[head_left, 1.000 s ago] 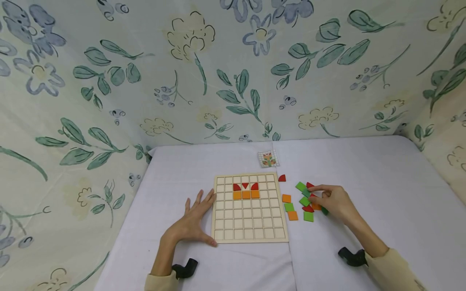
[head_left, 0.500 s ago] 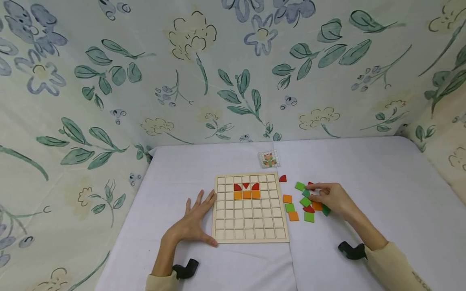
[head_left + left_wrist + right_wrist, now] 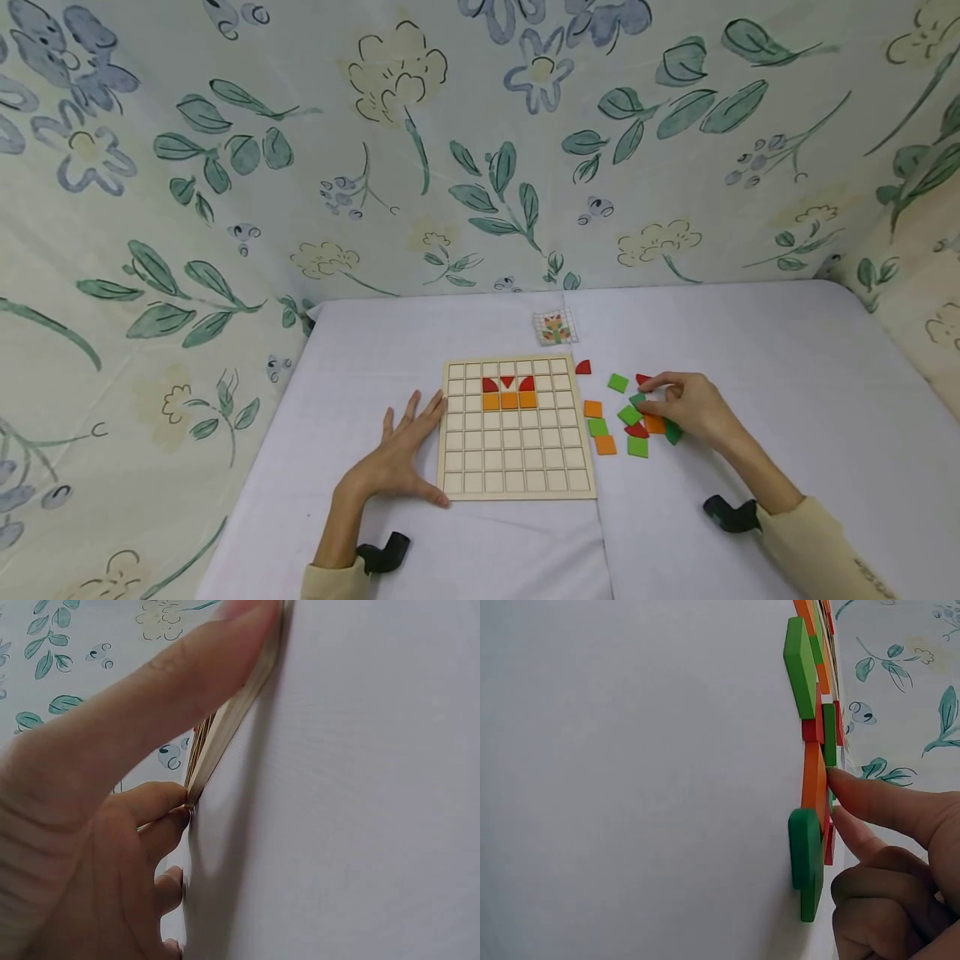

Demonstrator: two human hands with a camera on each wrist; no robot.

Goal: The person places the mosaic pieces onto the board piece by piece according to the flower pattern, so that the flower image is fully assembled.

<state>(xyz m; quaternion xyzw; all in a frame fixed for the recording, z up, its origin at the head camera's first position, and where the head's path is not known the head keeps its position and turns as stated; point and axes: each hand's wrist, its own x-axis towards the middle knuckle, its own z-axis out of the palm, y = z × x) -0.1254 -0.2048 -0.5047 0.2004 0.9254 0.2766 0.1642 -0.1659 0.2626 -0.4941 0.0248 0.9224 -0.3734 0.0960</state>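
Note:
A wooden grid board [image 3: 517, 461] lies on the white cloth, with red and orange tiles [image 3: 509, 401] in its upper cells. My left hand [image 3: 393, 458] is spread at the board's lower left corner, fingertips on its left side and thumb at its front edge; the left wrist view shows the wooden edge [image 3: 225, 739] against these fingers. My right hand [image 3: 693, 408] is over the loose tiles to the right, its thumb and index finger pinching a dark green tile [image 3: 637, 400]. That tile is mostly hidden in the right wrist view, where orange [image 3: 814, 780] and green tiles [image 3: 805, 847] lie beside the fingertips.
A small pattern card [image 3: 555, 327] lies behind the board. Between board and right hand are loose orange [image 3: 606, 445] and light green tiles [image 3: 637, 447], plus a red quarter-round tile [image 3: 583, 367] by the board's upper right corner. A floral curtain [image 3: 480, 167] hangs behind.
My right hand has shifted slightly right with the dark green tile. The light green tile near it now lies apart from it, slightly left. My left hand and the board stay put.

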